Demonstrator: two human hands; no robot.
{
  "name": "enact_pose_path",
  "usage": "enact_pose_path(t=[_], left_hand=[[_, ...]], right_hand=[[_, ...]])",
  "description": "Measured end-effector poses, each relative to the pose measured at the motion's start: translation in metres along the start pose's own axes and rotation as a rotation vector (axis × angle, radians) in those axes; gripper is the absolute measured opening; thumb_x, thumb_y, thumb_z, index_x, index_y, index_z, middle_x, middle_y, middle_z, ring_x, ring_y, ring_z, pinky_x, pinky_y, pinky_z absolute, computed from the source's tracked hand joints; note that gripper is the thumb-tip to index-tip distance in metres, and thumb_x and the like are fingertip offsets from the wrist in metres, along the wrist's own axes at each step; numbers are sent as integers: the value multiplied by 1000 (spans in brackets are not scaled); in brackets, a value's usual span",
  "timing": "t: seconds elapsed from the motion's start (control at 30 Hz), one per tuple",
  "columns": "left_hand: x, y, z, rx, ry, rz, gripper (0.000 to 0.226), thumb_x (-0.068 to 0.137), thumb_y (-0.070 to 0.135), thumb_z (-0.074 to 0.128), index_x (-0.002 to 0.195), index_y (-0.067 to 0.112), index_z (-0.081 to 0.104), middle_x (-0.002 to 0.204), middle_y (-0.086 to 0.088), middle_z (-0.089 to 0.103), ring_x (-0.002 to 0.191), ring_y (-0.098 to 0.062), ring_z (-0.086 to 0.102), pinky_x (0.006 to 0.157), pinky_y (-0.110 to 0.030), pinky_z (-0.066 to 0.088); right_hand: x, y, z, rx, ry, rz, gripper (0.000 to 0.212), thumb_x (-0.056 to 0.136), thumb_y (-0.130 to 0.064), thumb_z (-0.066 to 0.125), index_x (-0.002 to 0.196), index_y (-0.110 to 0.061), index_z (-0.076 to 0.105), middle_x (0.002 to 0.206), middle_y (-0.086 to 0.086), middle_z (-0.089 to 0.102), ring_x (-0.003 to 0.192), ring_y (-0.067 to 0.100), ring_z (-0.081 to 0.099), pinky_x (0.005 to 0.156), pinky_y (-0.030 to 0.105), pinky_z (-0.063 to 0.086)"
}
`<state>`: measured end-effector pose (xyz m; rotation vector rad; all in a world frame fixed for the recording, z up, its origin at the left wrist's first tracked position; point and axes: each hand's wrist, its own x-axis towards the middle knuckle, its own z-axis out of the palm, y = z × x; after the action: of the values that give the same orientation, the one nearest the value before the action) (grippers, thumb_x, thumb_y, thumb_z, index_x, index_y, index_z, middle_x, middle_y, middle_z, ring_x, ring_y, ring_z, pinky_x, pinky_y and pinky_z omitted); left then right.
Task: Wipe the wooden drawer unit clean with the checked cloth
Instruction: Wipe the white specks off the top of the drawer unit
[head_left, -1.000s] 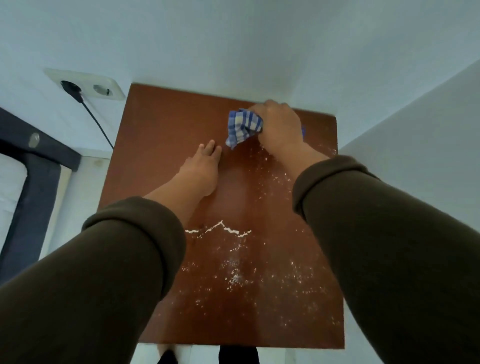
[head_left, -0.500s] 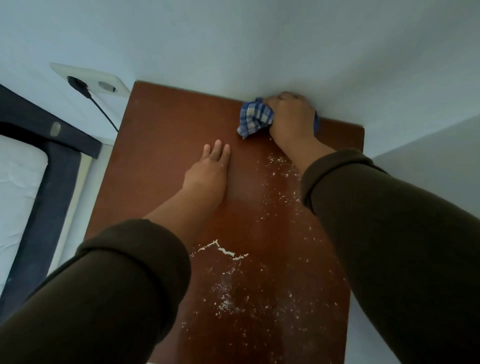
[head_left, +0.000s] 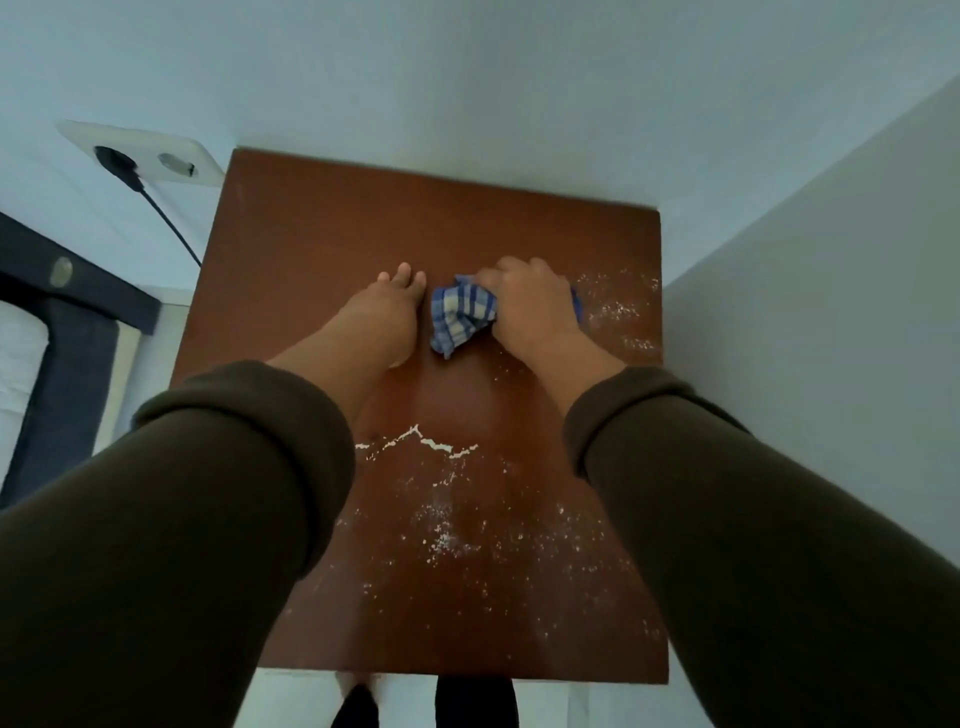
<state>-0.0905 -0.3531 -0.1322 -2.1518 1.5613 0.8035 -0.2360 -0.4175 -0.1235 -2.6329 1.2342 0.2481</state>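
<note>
From my head camera, looking down: the wooden drawer unit (head_left: 322, 249) fills the middle of the picture, its reddish-brown top tucked into a corner of pale walls. Every place below is given relative to that top.

My right hand (head_left: 535, 312) sits near the middle of the top, slightly toward the right edge, fingers curled closed around the checked cloth (head_left: 460, 317). The blue and white cloth is bunched under my palm and bulges out on the hand's left side, pressed against the wood. My left hand (head_left: 382, 317) lies flat just beside the cloth, palm down, fingers together and pointing toward the back edge, bracing me.

The back half of the top looks clean. White powdery specks (head_left: 441, 540) scatter across the front half, with a thin jagged white line (head_left: 421, 441) between my forearms, and more specks (head_left: 613, 306) lie close to the right edge beside my right hand.

To wipe well, I judge I should keep the cloth flat and pressed, pull in overlapping strokes toward the front edge, and gather the powder rather than scatter it. The right-edge patch needs its own pass, and my left hand will have to lift clear.

Off the left edge, a wall socket (head_left: 156, 161) holds a dark plug and cable.
</note>
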Motion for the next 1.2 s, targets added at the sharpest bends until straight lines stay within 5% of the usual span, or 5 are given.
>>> enact_pose_path(t=[0.47,0.83,1.2], left_hand=[[-64,7,34,71,-36,121,73,94,-3,40,152,15,0,160,-5,-3,147,-28,12,118,-40,23],[-12,53,13,-117,59,120,84,93,21,56,152,14,-3,160,-3,-11,148,-24,-4,119,-44,18],[13,71,-8,-75,-27,34,109,82,14,71,150,21,-13,158,3,-21,147,-22,-8,112,-44,30]], right_hand=[[-129,-42,30,77,-55,61,42,91,-11,50,129,-27,54,120,3,56,113,32,49,86,43,45],[-12,52,-36,43,161,127,40,88,-10,51,126,-24,58,119,11,58,109,36,54,87,44,48],[82,94,-28,17,194,113,35,91,-6,48,123,-15,59,121,14,59,113,37,53,88,45,49]])
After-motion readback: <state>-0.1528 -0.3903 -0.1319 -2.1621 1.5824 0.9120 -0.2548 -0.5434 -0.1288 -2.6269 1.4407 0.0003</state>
